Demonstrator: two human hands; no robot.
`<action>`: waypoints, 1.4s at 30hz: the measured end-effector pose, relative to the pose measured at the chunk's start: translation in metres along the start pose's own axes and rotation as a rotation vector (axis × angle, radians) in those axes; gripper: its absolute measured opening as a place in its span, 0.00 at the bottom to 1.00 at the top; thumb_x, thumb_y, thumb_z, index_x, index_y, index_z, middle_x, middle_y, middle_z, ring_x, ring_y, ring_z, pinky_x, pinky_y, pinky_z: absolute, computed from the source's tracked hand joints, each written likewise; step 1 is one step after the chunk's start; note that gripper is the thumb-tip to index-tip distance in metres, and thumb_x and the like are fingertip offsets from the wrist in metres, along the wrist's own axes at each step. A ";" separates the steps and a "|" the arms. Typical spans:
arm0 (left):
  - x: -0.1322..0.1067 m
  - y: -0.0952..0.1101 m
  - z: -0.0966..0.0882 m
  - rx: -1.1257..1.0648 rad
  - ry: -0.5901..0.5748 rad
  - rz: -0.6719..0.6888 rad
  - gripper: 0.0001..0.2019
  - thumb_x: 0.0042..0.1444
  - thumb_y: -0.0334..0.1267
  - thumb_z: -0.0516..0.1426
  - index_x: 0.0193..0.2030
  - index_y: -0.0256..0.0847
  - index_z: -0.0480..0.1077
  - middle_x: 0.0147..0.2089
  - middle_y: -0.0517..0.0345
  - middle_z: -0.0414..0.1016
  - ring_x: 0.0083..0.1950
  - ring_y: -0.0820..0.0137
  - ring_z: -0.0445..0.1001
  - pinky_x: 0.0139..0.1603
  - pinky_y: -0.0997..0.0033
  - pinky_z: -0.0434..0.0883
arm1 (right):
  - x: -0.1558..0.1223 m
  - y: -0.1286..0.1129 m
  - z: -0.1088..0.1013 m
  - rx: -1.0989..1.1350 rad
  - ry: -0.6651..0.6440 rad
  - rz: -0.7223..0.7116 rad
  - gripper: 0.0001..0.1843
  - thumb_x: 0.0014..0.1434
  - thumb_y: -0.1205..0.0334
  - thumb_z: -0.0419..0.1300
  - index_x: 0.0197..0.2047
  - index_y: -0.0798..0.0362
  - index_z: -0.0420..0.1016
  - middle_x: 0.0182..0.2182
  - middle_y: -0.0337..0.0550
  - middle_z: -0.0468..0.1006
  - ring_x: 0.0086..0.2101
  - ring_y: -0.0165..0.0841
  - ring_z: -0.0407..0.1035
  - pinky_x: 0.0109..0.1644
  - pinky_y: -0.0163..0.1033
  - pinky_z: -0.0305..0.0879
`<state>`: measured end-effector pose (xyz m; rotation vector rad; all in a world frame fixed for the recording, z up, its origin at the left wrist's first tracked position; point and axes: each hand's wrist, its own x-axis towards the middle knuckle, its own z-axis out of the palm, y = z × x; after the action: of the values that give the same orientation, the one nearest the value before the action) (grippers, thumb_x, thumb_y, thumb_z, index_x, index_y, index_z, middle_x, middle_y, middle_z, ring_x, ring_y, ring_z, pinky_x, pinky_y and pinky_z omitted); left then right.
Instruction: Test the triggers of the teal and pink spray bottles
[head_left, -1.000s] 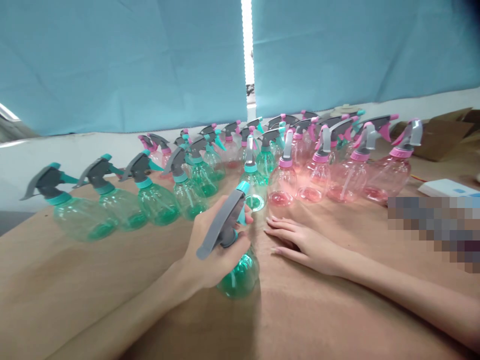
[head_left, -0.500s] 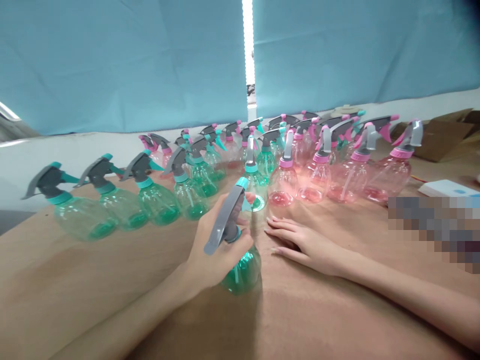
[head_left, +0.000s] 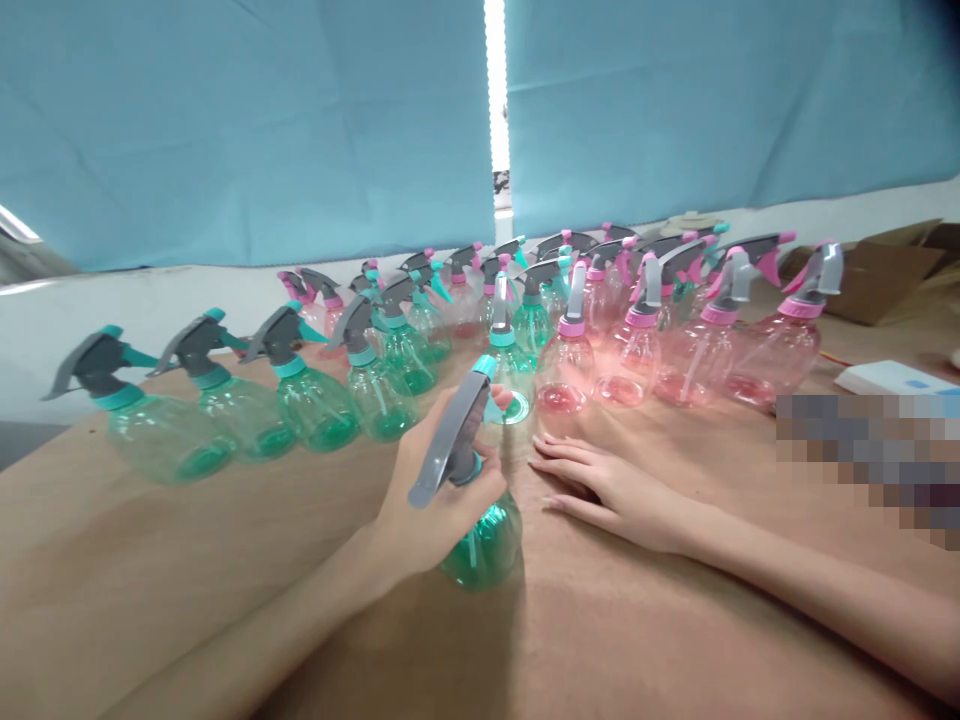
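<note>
My left hand point(head_left: 431, 480) is wrapped round the neck of a green spray bottle point(head_left: 484, 550) with a grey trigger head and a turquoise nozzle. The bottle stands in front of the others, and its neck is partly hidden by my fingers. My right hand point(head_left: 600, 490) lies flat on the wooden table point(head_left: 637, 640), fingers stretched out, holding nothing. Just beyond its fingertips stands a pink spray bottle point(head_left: 564, 370). Another green spray bottle point(head_left: 512, 375) stands behind the one in my left hand.
A row of green spray bottles point(head_left: 319, 405) stands on the left, pink ones point(head_left: 694, 365) on the right, with several more behind. A cardboard box point(head_left: 874, 275) and a white box point(head_left: 896, 378) are at the right. A blue curtain point(head_left: 262, 130) hangs at the back.
</note>
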<state>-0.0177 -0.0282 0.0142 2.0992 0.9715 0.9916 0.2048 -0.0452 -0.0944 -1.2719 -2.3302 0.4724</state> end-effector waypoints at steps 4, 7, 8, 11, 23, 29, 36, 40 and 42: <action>0.000 0.000 0.000 -0.003 0.012 0.012 0.20 0.46 0.31 0.53 0.49 0.42 0.65 0.39 0.59 0.71 0.26 0.74 0.63 0.29 0.71 0.67 | 0.000 0.000 0.000 0.012 0.008 -0.002 0.29 0.66 0.46 0.51 0.65 0.52 0.63 0.65 0.51 0.61 0.64 0.45 0.54 0.66 0.54 0.54; -0.001 0.000 0.001 -0.015 0.024 0.022 0.21 0.46 0.30 0.53 0.49 0.41 0.65 0.41 0.58 0.72 0.29 0.73 0.65 0.31 0.70 0.68 | 0.000 0.001 0.001 0.009 0.001 -0.001 0.30 0.66 0.46 0.51 0.65 0.53 0.62 0.65 0.52 0.61 0.64 0.45 0.54 0.66 0.54 0.54; -0.001 0.000 0.001 -0.019 0.026 0.027 0.21 0.46 0.30 0.52 0.49 0.41 0.65 0.41 0.58 0.71 0.29 0.73 0.65 0.32 0.70 0.68 | 0.000 0.001 0.001 0.009 0.002 0.000 0.30 0.66 0.46 0.51 0.65 0.54 0.63 0.65 0.52 0.61 0.64 0.45 0.54 0.66 0.54 0.54; 0.001 0.001 0.001 -0.032 0.016 0.026 0.21 0.46 0.30 0.52 0.50 0.40 0.65 0.40 0.57 0.71 0.27 0.73 0.63 0.30 0.70 0.67 | 0.000 0.000 0.000 0.017 0.012 0.001 0.29 0.66 0.47 0.52 0.65 0.52 0.63 0.65 0.51 0.61 0.64 0.45 0.54 0.66 0.54 0.54; -0.002 -0.007 0.004 -0.038 0.042 0.038 0.25 0.47 0.28 0.52 0.54 0.40 0.65 0.49 0.55 0.73 0.28 0.74 0.66 0.30 0.70 0.68 | 0.000 0.001 0.002 0.024 0.035 -0.017 0.28 0.66 0.47 0.52 0.65 0.51 0.63 0.64 0.51 0.62 0.63 0.46 0.55 0.65 0.55 0.56; -0.001 -0.010 0.004 -0.078 0.019 0.044 0.29 0.46 0.27 0.53 0.58 0.41 0.64 0.52 0.54 0.74 0.32 0.73 0.70 0.33 0.70 0.71 | 0.000 0.001 0.001 -0.006 0.010 -0.005 0.29 0.67 0.46 0.51 0.65 0.54 0.63 0.65 0.52 0.61 0.64 0.45 0.54 0.66 0.55 0.55; 0.000 -0.007 0.004 -0.077 -0.005 0.017 0.28 0.47 0.28 0.53 0.58 0.41 0.62 0.50 0.52 0.75 0.29 0.73 0.71 0.31 0.70 0.71 | 0.000 0.001 0.001 0.021 0.022 -0.004 0.29 0.66 0.47 0.52 0.65 0.51 0.63 0.65 0.50 0.62 0.64 0.45 0.54 0.65 0.54 0.55; 0.001 -0.005 0.003 -0.091 -0.004 0.013 0.28 0.47 0.29 0.53 0.58 0.40 0.62 0.53 0.50 0.74 0.28 0.74 0.70 0.29 0.70 0.71 | 0.000 0.000 -0.001 0.010 -0.001 0.000 0.30 0.67 0.46 0.51 0.65 0.53 0.63 0.65 0.51 0.61 0.64 0.45 0.54 0.66 0.54 0.55; 0.001 -0.003 0.002 -0.094 -0.014 0.018 0.25 0.46 0.28 0.53 0.55 0.39 0.64 0.49 0.51 0.74 0.25 0.75 0.68 0.27 0.70 0.69 | 0.000 -0.002 -0.001 0.008 -0.002 -0.001 0.29 0.67 0.46 0.51 0.65 0.53 0.63 0.65 0.51 0.61 0.64 0.45 0.54 0.66 0.53 0.55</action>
<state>-0.0168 -0.0257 0.0112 2.0385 0.8833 1.0102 0.2046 -0.0460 -0.0925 -1.2668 -2.3282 0.4830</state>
